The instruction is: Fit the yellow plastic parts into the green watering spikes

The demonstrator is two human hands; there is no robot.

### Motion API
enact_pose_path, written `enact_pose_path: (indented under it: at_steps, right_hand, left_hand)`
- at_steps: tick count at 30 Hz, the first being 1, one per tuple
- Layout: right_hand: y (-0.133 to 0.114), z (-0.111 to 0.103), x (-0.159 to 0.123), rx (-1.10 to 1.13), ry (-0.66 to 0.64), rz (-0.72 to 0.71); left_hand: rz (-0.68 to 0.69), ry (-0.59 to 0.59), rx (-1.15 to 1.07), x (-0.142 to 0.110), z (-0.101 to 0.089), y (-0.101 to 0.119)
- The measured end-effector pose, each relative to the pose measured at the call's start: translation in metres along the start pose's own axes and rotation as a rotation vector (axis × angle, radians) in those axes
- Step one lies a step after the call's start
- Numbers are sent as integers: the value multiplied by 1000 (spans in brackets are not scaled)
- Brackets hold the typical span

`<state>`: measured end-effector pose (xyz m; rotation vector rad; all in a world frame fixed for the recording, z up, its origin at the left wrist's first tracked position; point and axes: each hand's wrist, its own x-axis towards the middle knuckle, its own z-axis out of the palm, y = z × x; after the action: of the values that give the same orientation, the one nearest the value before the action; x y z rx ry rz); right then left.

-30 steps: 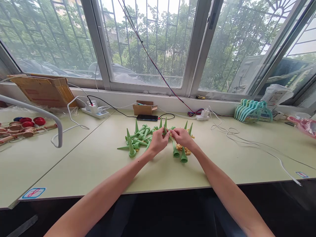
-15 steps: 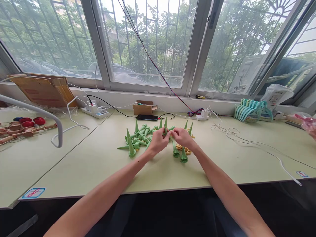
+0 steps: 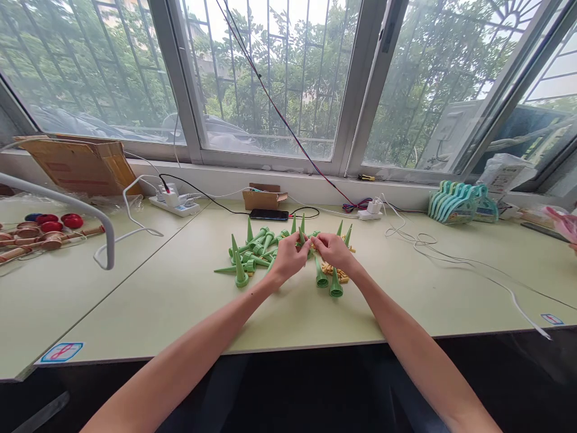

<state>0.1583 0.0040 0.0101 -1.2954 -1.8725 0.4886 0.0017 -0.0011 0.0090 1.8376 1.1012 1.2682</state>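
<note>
My left hand (image 3: 291,257) is closed around a green plastic watering spike (image 3: 302,227), whose tip points up. Close against it, my right hand (image 3: 331,248) is closed in a pinch at the spike's side; whatever is between its fingertips is too small to make out. Left of my hands lies a heap of green spikes (image 3: 259,245), a few standing upright. Below my right hand, two spikes (image 3: 336,287) rest with their open threaded ends toward me. Small yellowish pieces (image 3: 331,272) are piled beside them, partly hidden by my right hand.
A black phone (image 3: 269,214) lies behind the heap, before a small cardboard box (image 3: 264,197). Far left are a power strip (image 3: 175,205) and wooden toys with red balls (image 3: 51,225). At right are turquoise hangers (image 3: 460,201), loose white cables (image 3: 451,255) and another person's hand (image 3: 574,246).
My hands keep nearly the same pose at the spike. At the right edge, the pink wrapped item has shifted rightward, and another person's hand has come into view there.
</note>
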Motion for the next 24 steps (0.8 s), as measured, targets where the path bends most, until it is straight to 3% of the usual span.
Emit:
enact_pose_path:
  at_steps: [7, 24]
  right_hand:
    - [-2, 0, -1, 10, -13, 7]
    - [5, 1, 2, -121, -27, -27]
  left_hand:
    - [-17, 6, -36, 1, 0, 0]
    - [113, -40, 65, -1, 0, -7]
